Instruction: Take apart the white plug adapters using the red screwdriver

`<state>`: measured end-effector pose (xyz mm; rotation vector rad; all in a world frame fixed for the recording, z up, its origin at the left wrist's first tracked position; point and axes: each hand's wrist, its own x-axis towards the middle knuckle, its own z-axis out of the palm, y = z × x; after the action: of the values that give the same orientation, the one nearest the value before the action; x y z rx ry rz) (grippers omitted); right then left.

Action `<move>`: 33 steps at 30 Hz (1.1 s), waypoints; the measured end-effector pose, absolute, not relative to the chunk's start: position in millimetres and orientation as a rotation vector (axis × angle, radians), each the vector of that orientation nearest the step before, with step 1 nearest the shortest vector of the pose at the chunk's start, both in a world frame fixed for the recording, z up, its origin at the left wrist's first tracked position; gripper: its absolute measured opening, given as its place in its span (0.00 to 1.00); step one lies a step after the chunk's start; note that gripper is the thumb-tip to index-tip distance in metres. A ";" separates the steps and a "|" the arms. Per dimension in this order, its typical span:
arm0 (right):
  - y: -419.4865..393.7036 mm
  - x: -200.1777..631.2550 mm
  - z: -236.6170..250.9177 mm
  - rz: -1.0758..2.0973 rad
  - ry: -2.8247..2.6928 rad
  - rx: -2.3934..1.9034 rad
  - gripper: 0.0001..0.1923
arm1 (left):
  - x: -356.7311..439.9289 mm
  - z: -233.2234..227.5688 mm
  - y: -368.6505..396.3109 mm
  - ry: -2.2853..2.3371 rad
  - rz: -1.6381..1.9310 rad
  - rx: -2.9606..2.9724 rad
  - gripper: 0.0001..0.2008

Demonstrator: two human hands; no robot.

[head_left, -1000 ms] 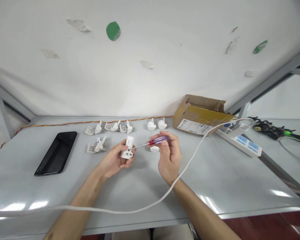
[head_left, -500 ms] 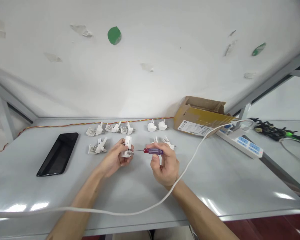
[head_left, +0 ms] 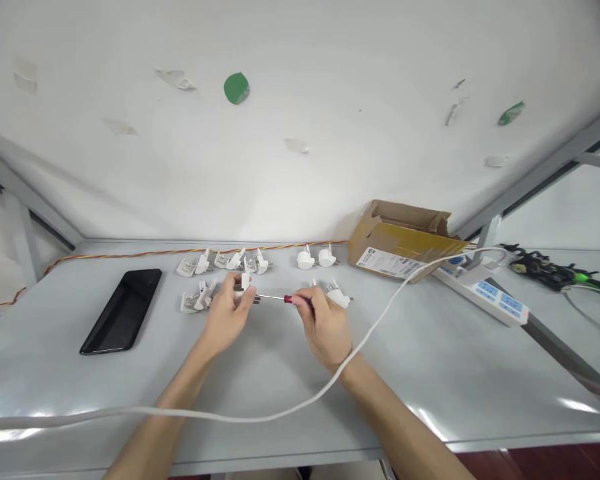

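Observation:
My left hand [head_left: 229, 313] is closed around a white plug [head_left: 246, 281], whose metal prongs point to the right. In my right hand [head_left: 326, 327] is a screwdriver [head_left: 289, 299] with a red-and-purple handle, mostly covered by my fingers. Its thin shaft runs left to the plug; the tip is hidden at my left thumb. Beyond my left hand lie opened white plugs [head_left: 200, 297] and a further row of plug parts [head_left: 231, 259]. Two rounded white plugs [head_left: 306, 257] stand near the wall, and more white plug pieces [head_left: 338, 293] sit just behind my right hand.
A black phone [head_left: 123, 311] lies at the left. At the back right stands an open cardboard box [head_left: 405, 240] beside a power strip [head_left: 485, 293] and a black cable bundle [head_left: 540, 263]. A white cable [head_left: 300, 408] crosses in front of both forearms.
My left hand has turned, so its back and thumb now cover more of the plug. My right fingers have closed further over the screwdriver handle. The view has shifted slightly.

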<state>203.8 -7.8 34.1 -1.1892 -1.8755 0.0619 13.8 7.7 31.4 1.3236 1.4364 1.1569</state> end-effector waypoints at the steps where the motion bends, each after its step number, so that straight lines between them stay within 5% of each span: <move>1: -7.2 204.7 33.1 0.100 -1.906 -1.235 0.08 | 12.9 32.5 6.9 1.485 1.192 1.376 0.14; 12: 2.2 213.4 23.2 0.266 -1.953 -1.277 0.15 | 11.5 32.2 -1.8 1.541 1.371 1.563 0.18; 33: 4.3 212.4 19.2 0.372 -1.938 -1.239 0.14 | 14.3 25.2 -2.0 1.438 1.630 1.589 0.16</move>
<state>212.4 4.3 19.2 -1.2386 -1.9383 0.3716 14.3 -2.0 25.2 1.5888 1.4380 1.6298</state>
